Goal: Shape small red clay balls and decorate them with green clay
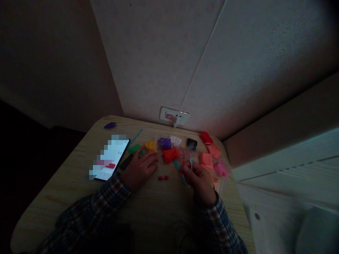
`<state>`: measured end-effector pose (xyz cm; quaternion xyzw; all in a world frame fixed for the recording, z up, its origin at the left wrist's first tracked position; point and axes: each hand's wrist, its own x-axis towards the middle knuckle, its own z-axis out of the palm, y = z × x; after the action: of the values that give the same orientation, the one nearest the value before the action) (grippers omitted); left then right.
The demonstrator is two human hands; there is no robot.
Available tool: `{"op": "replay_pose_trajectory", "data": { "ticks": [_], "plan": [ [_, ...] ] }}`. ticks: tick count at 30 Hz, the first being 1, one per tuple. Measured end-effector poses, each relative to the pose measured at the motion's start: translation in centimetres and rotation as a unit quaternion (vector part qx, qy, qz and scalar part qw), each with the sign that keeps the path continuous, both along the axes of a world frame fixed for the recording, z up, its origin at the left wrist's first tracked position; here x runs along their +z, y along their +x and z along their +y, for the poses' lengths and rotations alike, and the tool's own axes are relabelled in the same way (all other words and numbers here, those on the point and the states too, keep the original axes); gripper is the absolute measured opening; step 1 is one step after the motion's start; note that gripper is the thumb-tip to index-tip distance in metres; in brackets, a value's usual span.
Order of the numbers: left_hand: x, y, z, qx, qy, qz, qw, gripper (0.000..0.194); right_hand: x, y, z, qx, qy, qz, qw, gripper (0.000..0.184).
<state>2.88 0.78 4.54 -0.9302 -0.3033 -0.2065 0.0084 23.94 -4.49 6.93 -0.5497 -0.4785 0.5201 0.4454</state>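
My right hand (198,180) pinches a small light-blue modelling tool (191,162) upright between thumb and fingers. A flat teal tool (176,165) lies on the table beside that hand, partly hidden by it. My left hand (141,169) rests on the table with its fingers stretched, holding nothing I can see. Just beyond its fingertips lie a green packet (134,148) and a yellow packet (150,146), which look like soft modelling clay. Between my hands sit two small red balls (163,178), side by side. A red packet (171,155) lies behind them.
A lit phone (111,158) lies left of my left hand, with a thin blue stick (136,137) beyond it. Purple (164,143), black (191,144) and salmon (206,161) packets are spread across the table's back (148,127). A wall socket (174,116) holds a plug.
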Motion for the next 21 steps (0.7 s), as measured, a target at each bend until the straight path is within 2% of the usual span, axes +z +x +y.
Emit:
{"op": "replay_pose_trajectory", "data": {
  "ticks": [7, 12, 16, 21],
  "plan": [
    [-0.1, 0.1, 0.1, 0.002, 0.017, -0.022, 1.000, 0.013, 0.0, 0.1, 0.3, -0.006, 0.031, -0.094, 0.995, 0.034],
    [1.1, -0.4, 0.0, 0.003, -0.074, -0.107, 0.991, 0.010, -0.6, 0.2, 0.2, -0.013, 0.071, -0.203, 0.977, 0.023],
    [2.1, -0.7, -0.1, 0.033, -0.196, -0.233, 0.952, 0.010, -1.7, -0.3, 0.1, -0.003, 0.105, -0.301, 0.948, 0.009],
    [2.7, -0.7, 0.0, 0.072, -0.335, -0.358, 0.869, 0.005, -2.7, -1.1, -0.1, 0.015, 0.122, -0.392, 0.912, 0.017]
  ]
}}
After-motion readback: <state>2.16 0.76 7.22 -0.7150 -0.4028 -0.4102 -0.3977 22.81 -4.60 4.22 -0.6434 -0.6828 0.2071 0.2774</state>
